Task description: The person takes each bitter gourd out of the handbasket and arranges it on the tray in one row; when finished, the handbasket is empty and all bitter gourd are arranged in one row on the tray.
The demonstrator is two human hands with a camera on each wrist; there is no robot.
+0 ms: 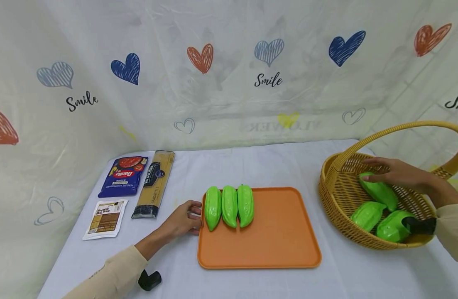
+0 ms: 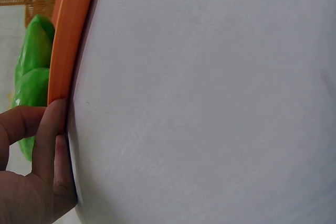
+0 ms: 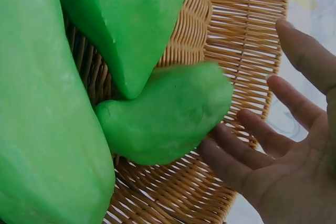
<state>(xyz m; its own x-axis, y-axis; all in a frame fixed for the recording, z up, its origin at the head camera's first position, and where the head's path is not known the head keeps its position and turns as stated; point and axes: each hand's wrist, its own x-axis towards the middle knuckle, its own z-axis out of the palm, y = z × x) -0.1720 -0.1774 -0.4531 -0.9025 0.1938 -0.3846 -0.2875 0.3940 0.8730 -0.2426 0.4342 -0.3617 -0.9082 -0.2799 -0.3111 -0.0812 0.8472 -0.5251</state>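
My left hand [image 1: 182, 220] is at the left edge of an orange tray [image 1: 258, 249]. In the left wrist view its curled fingers [image 2: 48, 124] grip the tray's rim. Three glossy green, ridged, pod-shaped toy fruits [image 1: 229, 206] lie side by side on the tray's upper left. My right hand [image 1: 400, 174] reaches into a wicker basket [image 1: 331, 203], which holds several more such fruits. Beneath it is one long green fruit [image 1: 382, 193]. In the right wrist view the fingers [image 3: 262, 135] spread loosely beside a green fruit [image 3: 173, 114]; whether they touch it is unclear.
Back left on the white table lie a blue Barilla pouch [image 1: 122, 176], a spaghetti pack [image 1: 154, 185] and a white-and-brown packet [image 1: 105, 219]. The basket's tall handle [image 1: 404, 124] arches over its right side. A curtain printed with hearts [image 1: 200, 58] hangs behind.
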